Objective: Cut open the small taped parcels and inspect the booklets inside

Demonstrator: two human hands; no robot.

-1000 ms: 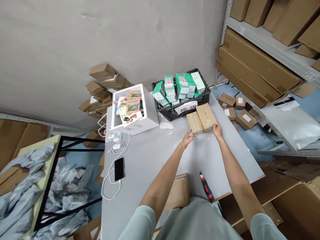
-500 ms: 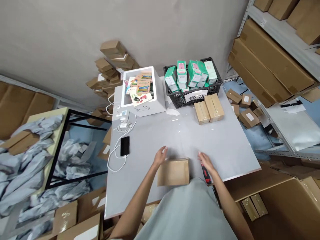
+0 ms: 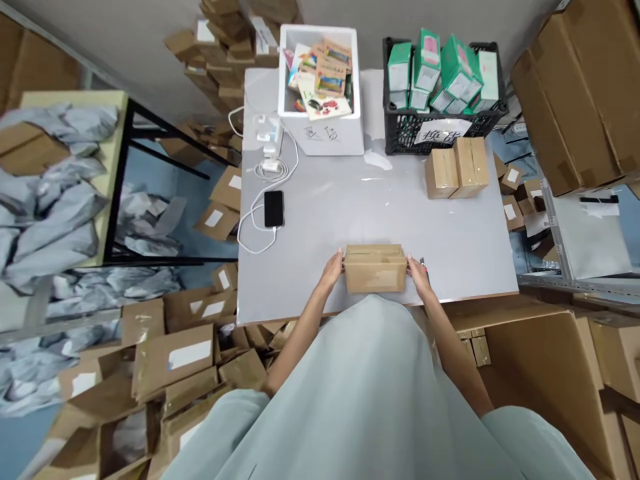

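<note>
A small closed cardboard box [image 3: 376, 275] sits at the table's near edge, right in front of my body. My left hand [image 3: 331, 272] presses against its left end with the fingers. At the opposite end my right hand [image 3: 418, 276] grips the box the same way, so it is held between both hands. Just beyond my right hand lies a red-and-black utility knife [image 3: 425, 268], mostly hidden by that hand.
On the grey table [image 3: 330, 207] are a phone [image 3: 274, 209] with its white cable, a foam box [image 3: 325, 138] of colourful packs, a black crate [image 3: 400, 133] of green boxes, and two cardboard boxes [image 3: 456, 175]. A big open carton [image 3: 540, 373] stands at right.
Both hands have closed in on the ends of the cardboard box, which now shows its front side. My right hand was apart from it, beside the knife. The camera view has tilted down.
</note>
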